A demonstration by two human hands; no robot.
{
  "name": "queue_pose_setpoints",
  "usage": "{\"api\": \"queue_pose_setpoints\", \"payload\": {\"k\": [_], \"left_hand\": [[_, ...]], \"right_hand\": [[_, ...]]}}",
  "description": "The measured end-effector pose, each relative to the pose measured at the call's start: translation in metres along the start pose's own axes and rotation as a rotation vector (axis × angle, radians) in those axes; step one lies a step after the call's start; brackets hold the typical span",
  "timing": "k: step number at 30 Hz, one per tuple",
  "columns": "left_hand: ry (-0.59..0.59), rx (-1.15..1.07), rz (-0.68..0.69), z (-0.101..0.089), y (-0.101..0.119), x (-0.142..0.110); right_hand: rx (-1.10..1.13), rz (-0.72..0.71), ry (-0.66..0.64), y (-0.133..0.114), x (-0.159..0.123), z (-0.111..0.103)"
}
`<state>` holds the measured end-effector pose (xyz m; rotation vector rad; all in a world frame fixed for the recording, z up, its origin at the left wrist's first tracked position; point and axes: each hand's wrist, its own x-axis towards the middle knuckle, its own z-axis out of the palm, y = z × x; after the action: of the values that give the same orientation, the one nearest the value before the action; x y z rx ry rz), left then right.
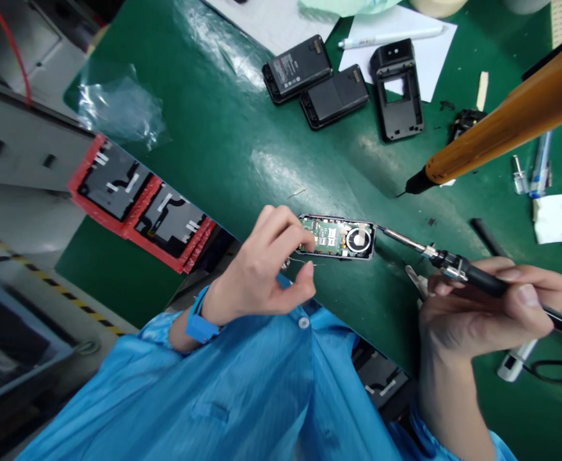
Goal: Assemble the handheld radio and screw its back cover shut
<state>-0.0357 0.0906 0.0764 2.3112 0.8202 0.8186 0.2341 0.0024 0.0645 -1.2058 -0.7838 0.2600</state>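
Note:
A narrow handheld device with its circuit board [329,234] exposed lies in a dark frame on the green table, a round speaker [358,241] at its right end. My left hand [276,262] is at the device's left end, its curled fingers over the board and its thumb apart from them. Under the fingers a thin wire shows; whether they touch it I cannot tell. My right hand [487,307] is closed around the black handle of a soldering iron [454,266]. The iron's metal tip reaches the upper right corner of the device's frame.
Two black battery packs [297,67] and a black housing [399,89] lie behind the device. An orange electric screwdriver [492,128] hangs in from the right. Red-wrapped trays of parts [137,198] stand left of the table's edge. A clear plastic bag [120,109] lies at the left corner.

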Motion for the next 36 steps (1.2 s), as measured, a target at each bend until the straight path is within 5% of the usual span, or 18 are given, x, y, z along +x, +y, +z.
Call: {"api": "queue_pose_setpoints", "payload": {"k": [12, 24, 36], "left_hand": [[-0.093, 0.04, 0.008, 0.028, 0.0, 0.021], [-0.148, 0.026, 0.1, 0.018, -0.011, 0.023], [-0.025, 0.104, 0.143, 0.034, -0.011, 0.025]], "right_hand": [[-0.008, -0.066, 0.019, 0.012, -0.002, -0.012], [-0.024, -0.063, -0.041, 0.012, -0.002, -0.012], [-0.079, -0.093, -0.098, 0.01, -0.003, -0.008]]}}
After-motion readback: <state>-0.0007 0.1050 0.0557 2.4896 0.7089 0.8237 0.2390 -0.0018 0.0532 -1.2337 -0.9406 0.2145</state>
